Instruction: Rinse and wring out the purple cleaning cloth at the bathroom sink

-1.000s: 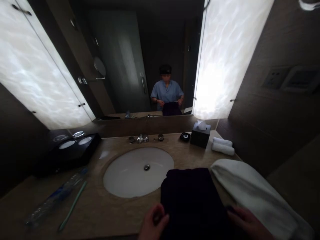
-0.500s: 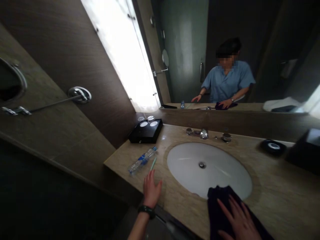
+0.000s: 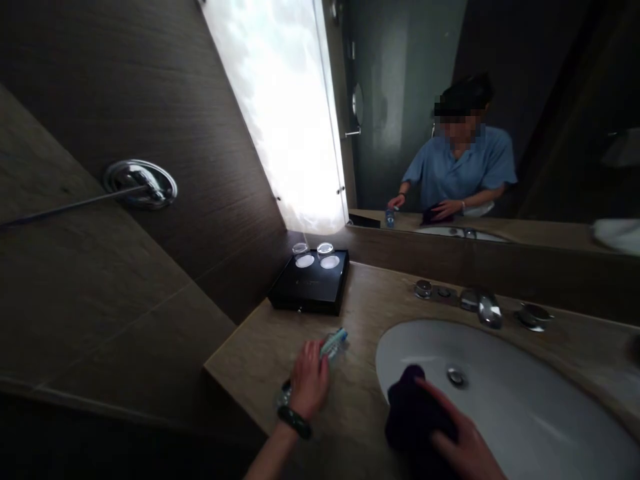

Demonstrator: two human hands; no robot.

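My left hand point(image 3: 307, 381) lies over a clear plastic water bottle point(image 3: 334, 343) that rests flat on the beige stone counter point(image 3: 250, 353); the fingers curl around it. A dark watch band circles that wrist. My right hand point(image 3: 457, 440) presses a bunched dark cloth point(image 3: 410, 413) at the near left rim of the white oval sink point(image 3: 525, 413). The mirror point(image 3: 450, 133) reflects me in a blue shirt with both hands on the counter.
A black tray point(image 3: 310, 288) with two upturned glasses point(image 3: 313, 250) sits at the counter's back left corner. Chrome tap fittings point(image 3: 487, 308) line the sink's far side. A lit wall panel point(image 3: 285, 100) glows left of the mirror. A chrome rail mount point(image 3: 140, 183) juts from the left wall.
My view has swung left and closer. My left hand has reached forward and closed over the water bottle. My right hand has slid the dark cloth to the sink's rim and bunched it.
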